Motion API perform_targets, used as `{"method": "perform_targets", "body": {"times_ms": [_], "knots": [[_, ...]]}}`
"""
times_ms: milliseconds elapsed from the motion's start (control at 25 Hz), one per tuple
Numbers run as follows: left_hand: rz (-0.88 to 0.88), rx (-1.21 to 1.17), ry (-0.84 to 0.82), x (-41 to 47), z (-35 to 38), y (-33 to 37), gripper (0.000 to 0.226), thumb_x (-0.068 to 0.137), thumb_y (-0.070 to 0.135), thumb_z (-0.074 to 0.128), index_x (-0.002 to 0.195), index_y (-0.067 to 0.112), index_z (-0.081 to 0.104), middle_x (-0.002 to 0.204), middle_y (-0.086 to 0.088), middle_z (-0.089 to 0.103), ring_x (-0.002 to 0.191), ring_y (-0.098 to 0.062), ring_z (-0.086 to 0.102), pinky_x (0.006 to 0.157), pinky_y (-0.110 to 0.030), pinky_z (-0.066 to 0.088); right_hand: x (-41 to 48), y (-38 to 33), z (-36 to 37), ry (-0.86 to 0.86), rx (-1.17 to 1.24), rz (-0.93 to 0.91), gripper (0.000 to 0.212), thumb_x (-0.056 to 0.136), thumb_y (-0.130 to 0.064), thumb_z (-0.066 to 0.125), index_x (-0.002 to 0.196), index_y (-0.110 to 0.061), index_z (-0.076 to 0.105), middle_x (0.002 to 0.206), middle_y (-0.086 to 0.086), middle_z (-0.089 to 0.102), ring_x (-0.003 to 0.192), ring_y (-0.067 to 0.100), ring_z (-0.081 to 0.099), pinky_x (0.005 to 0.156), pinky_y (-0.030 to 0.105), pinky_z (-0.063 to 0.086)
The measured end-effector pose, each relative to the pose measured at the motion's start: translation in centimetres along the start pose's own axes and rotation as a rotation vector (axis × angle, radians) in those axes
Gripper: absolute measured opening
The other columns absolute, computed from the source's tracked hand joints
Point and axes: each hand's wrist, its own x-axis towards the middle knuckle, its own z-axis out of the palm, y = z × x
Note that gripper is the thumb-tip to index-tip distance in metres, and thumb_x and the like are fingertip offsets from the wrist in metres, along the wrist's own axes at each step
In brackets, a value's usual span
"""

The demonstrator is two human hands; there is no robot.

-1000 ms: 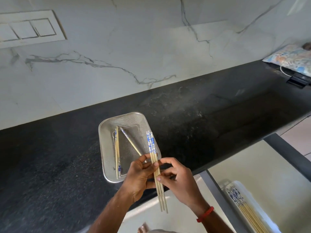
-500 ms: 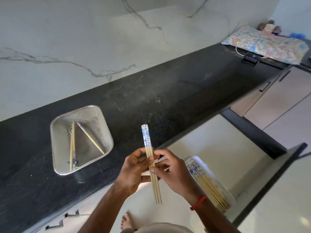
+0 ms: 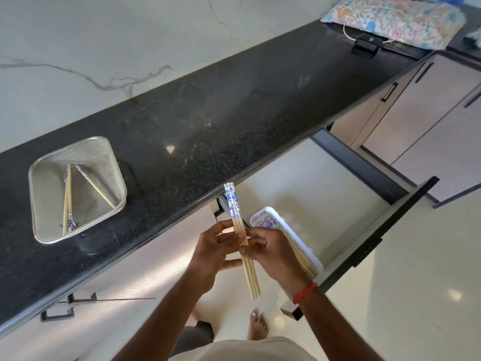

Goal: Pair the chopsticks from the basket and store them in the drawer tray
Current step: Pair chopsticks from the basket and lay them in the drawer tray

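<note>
Your pulled-out drawer with cream floor and dark front stands open under the counter edge, so the way down is free. At its left side lies the long white plastic tray, already filled with a row of stored bamboo chopsticks, their blue-and-white ends toward the counter. I judge new ones should lie the same way. Well to the left, on the counter, the rectangular silver wire-mesh basket holds three loose chopsticks, two together and one slanted apart, so sorting is not finished.

Between basket and tray, in front of the counter edge, you hold a small bundle of blue-and-white-topped bamboo chopsticks nearly upright, patterned ends up. Your left hand curls fingers and thumb round the bundle's middle; your right hand pinches the same stretch from the other side. That two-sided hold looks meant to level the ends. Whether it is two sticks or three, I cannot tell.

Around you:
- white marble wall with grey veins
- pale glossy floor tiles
- black speckled stone countertop
- beige cabinet fronts with dark bar handles
- floral padded cloth at the counter's far right end
- thin red band on your right wrist
</note>
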Motion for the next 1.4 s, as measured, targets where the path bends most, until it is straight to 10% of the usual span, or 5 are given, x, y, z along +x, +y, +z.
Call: {"method": "perform_targets", "body": {"times_ms": [240,720,880,1080,1400], "knots": [[-0.115,0.062,0.001,0.5,2.2,-1.1,0.02,0.094,0.032,0.067,0.112,0.022,0.072,0.106,0.0,0.08,0.102,-0.026,0.075,0.089,-0.045,0.06,0.2,2.3,-5.3,0.171,-0.218,0.062,0.023,0.076,-0.009,0.079,0.096,-0.018,0.078,0.084,-0.003,0.079,0.077,0.002,0.073,0.078,0.022,0.056],[-0.188,0.086,-0.008,0.2,2.3,-3.3,0.027,0.095,0.036,0.065,0.113,0.018,0.072,0.107,-0.001,0.08,0.097,-0.023,0.077,0.085,-0.038,0.059,4.1,10.9,-7.6,0.128,-0.672,0.32,0.017,0.073,-0.013,0.072,0.09,-0.011,0.074,0.084,0.007,0.076,0.082,0.028,0.072,0.075,0.037,0.059],[-0.192,0.081,0.014,-0.3,1.5,-4.0,0.026,0.095,0.035,0.064,0.112,0.017,0.071,0.107,-0.001,0.08,0.097,-0.023,0.077,0.089,-0.041,0.059,4.3,12.8,-6.6,0.057,-0.773,0.396,0.025,0.071,-0.005,0.065,0.054,-0.011,0.047,0.056,0.003,0.057,0.07,0.034,0.067,0.055,0.027,0.046],[-0.182,0.06,0.032,-0.6,0.3,-4.3,0.026,0.096,0.034,0.062,0.112,0.015,0.069,0.109,-0.003,0.079,0.1,-0.026,0.076,0.096,-0.046,0.057,3.8,13.9,-6.0,0.02,-0.803,0.321,0.044,0.083,0.003,0.048,0.114,-0.021,0.07,0.105,0.013,0.072,0.1,0.035,0.068,0.086,0.04,0.056],[-0.13,0.046,0.07,-0.7,-0.2,-4.0,0.024,0.098,0.033,0.059,0.11,0.016,0.069,0.108,-0.003,0.08,0.099,-0.027,0.076,0.095,-0.046,0.057,3.7,14.1,-5.8,-0.023,-0.906,0.262,0.022,0.09,-0.003,0.048,0.099,-0.012,0.066,0.103,0.012,0.071,0.093,0.032,0.068,0.078,0.036,0.058]]}}
